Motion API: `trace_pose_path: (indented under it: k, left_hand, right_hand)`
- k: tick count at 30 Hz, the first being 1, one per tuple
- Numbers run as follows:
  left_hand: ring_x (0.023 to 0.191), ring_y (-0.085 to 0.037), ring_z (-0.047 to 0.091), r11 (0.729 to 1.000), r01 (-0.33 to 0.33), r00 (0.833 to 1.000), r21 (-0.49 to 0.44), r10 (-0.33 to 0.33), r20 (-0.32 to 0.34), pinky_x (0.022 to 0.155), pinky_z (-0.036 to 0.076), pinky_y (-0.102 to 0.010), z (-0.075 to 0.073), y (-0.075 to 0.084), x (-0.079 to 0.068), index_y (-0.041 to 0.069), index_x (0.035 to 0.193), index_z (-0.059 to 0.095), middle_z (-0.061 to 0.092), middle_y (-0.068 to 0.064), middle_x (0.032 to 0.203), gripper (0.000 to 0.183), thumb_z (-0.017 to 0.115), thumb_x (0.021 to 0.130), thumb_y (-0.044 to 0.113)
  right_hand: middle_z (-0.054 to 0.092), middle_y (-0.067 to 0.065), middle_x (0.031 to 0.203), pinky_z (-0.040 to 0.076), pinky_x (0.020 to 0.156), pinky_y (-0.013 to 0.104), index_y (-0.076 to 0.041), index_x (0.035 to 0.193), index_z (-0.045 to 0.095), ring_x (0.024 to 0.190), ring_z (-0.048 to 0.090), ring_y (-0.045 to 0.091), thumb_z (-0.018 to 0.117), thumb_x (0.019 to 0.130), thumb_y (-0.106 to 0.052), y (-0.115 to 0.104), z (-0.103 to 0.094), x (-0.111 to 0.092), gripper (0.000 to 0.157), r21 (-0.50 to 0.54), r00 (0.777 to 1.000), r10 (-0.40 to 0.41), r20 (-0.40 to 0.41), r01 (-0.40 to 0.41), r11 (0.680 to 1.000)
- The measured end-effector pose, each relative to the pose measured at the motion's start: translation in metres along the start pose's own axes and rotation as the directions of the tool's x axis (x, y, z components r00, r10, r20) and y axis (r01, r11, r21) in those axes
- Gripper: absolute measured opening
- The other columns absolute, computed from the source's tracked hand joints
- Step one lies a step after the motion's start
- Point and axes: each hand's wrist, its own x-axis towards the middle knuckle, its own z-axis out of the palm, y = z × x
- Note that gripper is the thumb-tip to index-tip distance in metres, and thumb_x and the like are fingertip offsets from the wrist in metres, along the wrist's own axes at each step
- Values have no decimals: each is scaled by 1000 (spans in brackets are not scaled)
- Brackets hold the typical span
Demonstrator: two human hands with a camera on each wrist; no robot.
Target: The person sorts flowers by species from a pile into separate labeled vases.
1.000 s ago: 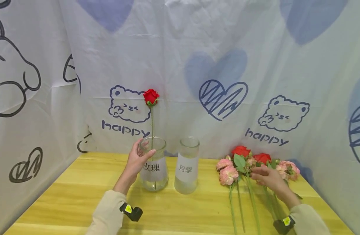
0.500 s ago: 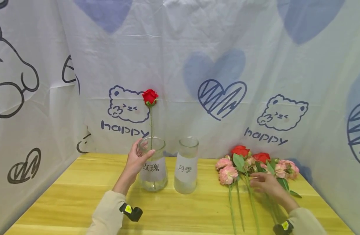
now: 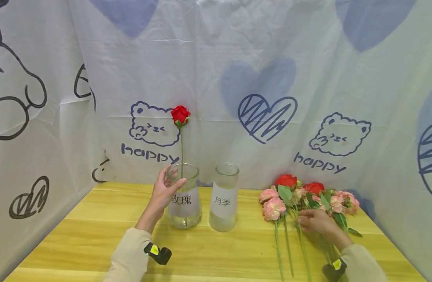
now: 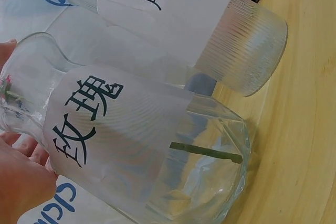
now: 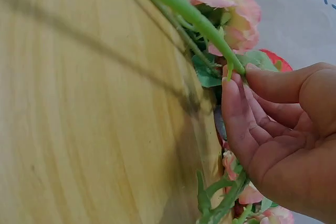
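My left hand grips the neck of a wide clear glass vase, thumb in front and fingers behind. A single red rose stands upright in this vase, its stem end visible through the glass base in the left wrist view. To the right stands a narrower ribbed glass vase. My right hand pinches a green flower stem between thumb and fingertips, above the table. Around that hand lie red roses and pink flowers. Which bloom tops the pinched stem is unclear.
Both vases carry white paper labels with black characters. They stand on a yellow wooden table. A white printed cloth hangs behind the table and along its sides. Several loose stems point toward the front edge.
My right hand has moved slightly left and closed its fingertips on a stem. The leftmost red rose in the pile and its leaf have shifted a little left. My left hand stays on the vase.
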Motion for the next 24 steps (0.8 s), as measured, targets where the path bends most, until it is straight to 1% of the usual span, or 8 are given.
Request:
trace_pose_path:
  k: [4, 8, 12, 14, 17, 20, 22, 24]
  left_hand:
    - [141, -31, 27, 1000, 3, 1000, -2, -3, -1, 117, 19, -38, 0, 0, 0, 8, 154, 15, 31, -12, 154, 86, 69, 89, 24]
    - [141, -31, 26, 1000, 8, 1000, -1, -8, 3, 117, 18, -39, -1, 0, 0, 8, 154, 15, 31, -12, 154, 86, 69, 89, 24]
    - [141, -31, 25, 1000, 3, 1000, 5, -3, 1, 117, 18, -40, -1, 1, 0, 9, 154, 15, 31, -11, 154, 86, 69, 89, 25]
    - [141, -31, 25, 1000, 0, 1000, 9, 0, 0, 117, 18, -40, -1, 1, 0, 9, 154, 15, 30, -11, 154, 86, 69, 89, 26]
    - [141, -31, 25, 1000, -3, 1000, 11, 3, 2, 117, 18, -39, -1, 0, 1, 8, 154, 14, 30, -12, 154, 86, 69, 89, 26]
    - [141, -31, 26, 1000, -6, 1000, 9, 6, 4, 117, 19, -39, 0, -1, 1, 7, 154, 14, 30, -12, 154, 86, 69, 89, 25]
    - [141, -31, 26, 1000, -7, 1000, 7, 7, 2, 117, 19, -39, 0, -1, 1, 7, 154, 15, 30, -12, 154, 86, 69, 89, 25]
    - [141, -31, 26, 1000, -9, 1000, 6, 9, 1, 117, 19, -39, 0, -2, 0, 8, 154, 15, 30, -12, 154, 86, 69, 89, 25]
  right_hand:
    - [54, 37, 120, 56, 84, 40, 28, 128, 36, 101, 62, 33, 52, 97, -1, 1, -2, -1, 46, 64, 999, 5, 41, -8, 998]
    - [48, 37, 129, 52, 91, 45, 25, 135, 30, 112, 56, 38, 51, 99, -7, 0, -6, -4, 52, 134, 996, 19, 83, -30, 991]
    - [39, 38, 134, 46, 98, 50, 24, 138, 23, 116, 51, 37, 47, 101, -9, 1, -8, -5, 55, 200, 994, -9, 108, -13, 980]
    - [35, 38, 135, 41, 101, 54, 24, 139, 19, 121, 45, 41, 44, 102, -10, 1, -9, -5, 56, 233, 994, -19, 112, -8, 973]
    - [29, 38, 138, 35, 105, 58, 22, 141, 13, 129, 32, 50, 41, 103, -11, 0, -9, -5, 57, 279, 994, -24, 108, -7, 960]
    - [25, 37, 140, 35, 106, 56, 22, 142, 10, 132, 25, 51, 39, 104, -12, -4, -9, -5, 59, 306, 994, -25, 104, -8, 952]
    - [26, 35, 140, 39, 105, 50, 21, 142, 7, 129, 33, 46, 39, 104, -13, -7, -10, -6, 60, 313, 994, -36, 107, 1, 950]
    - [34, 28, 133, 43, 102, 44, 21, 142, 5, 120, 45, 35, 40, 103, -13, -10, -10, -7, 62, 328, 993, -44, 105, 7, 945]
